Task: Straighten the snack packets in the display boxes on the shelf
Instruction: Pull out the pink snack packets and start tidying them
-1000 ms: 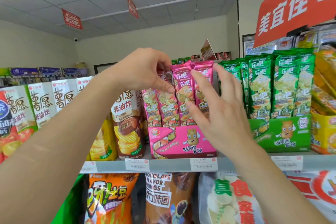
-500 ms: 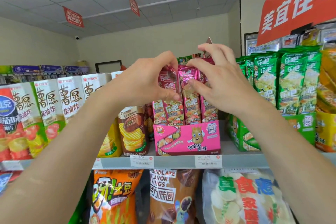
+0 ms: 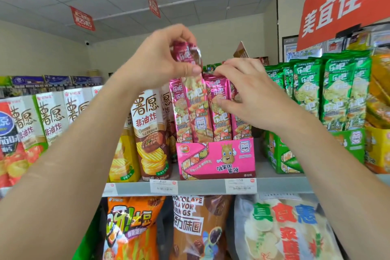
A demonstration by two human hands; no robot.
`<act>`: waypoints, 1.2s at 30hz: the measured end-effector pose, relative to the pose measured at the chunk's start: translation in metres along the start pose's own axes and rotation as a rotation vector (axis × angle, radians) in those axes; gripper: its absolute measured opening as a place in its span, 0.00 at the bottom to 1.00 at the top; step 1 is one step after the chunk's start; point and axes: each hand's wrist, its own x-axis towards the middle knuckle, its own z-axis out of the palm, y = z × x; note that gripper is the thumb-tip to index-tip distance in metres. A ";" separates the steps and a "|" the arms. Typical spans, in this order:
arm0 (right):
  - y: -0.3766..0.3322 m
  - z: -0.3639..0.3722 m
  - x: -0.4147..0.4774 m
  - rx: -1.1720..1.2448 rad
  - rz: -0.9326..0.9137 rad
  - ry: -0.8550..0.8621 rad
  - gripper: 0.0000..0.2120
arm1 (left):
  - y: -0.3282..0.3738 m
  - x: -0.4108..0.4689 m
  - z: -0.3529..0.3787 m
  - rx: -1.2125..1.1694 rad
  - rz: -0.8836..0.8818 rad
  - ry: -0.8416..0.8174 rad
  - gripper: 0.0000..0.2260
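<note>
A pink display box (image 3: 215,158) stands on the shelf (image 3: 202,187), filled with several upright pink snack packets (image 3: 219,120). My left hand (image 3: 162,59) pinches the top of one pink packet (image 3: 196,103) and holds it raised above the others, its lower end still in the box. My right hand (image 3: 249,95) rests on the tops and fronts of the packets on the box's right side, thumb across one of them. A green display box (image 3: 280,156) with green packets (image 3: 335,91) stands to the right.
Tall chip cartons (image 3: 149,133) stand left of the pink box, with white ones (image 3: 52,116) further left. A yellow box (image 3: 377,145) sits at far right. Large snack bags (image 3: 196,228) fill the lower shelf. A red sign (image 3: 346,0) hangs overhead at right.
My left hand has lifted one pink packet upward out of the row. My right hand has dropped from the packet tops onto the right-hand packets. The view has moved closer.
</note>
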 end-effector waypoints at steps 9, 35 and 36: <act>0.000 0.001 -0.007 0.082 0.076 0.026 0.24 | 0.006 -0.041 -0.031 -0.071 0.188 0.482 0.14; -0.050 0.021 -0.167 1.273 0.541 0.200 0.15 | 0.003 -0.192 0.052 -0.723 -0.334 0.606 0.04; -0.050 0.018 -0.171 1.264 0.548 0.203 0.14 | 0.003 -0.195 0.054 -0.725 -0.339 0.592 0.04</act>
